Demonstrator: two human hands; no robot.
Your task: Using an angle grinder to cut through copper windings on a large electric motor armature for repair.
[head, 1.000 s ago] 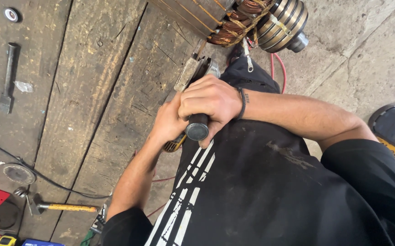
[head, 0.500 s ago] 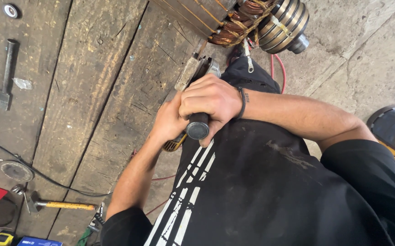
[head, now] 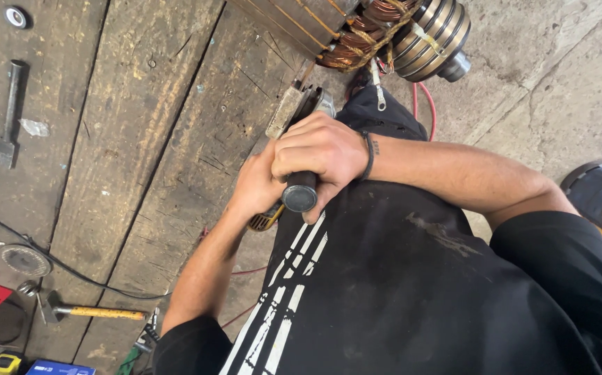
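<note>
Over the plank floor [head: 127,139], both hands clasp an angle grinder [head: 294,111] aimed toward the copper-wound rotor [head: 377,35]. Right hand [head: 318,153] is closed around the black side handle [head: 299,196]; left hand [head: 256,187] grips the body beneath it. Step in hand, judging by posture: cutting at the windings. Next move likely calls for steady two-handed pressure. A hammer [head: 86,311] lies well apart.

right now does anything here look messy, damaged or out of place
Mostly the rotor at the top: its copper windings bulge out loose and tangled beside the metal rings. Both hands, right hand and left hand, grip an angle grinder near it. A hammer and a loose disc lie scattered on the plank floor.
</note>
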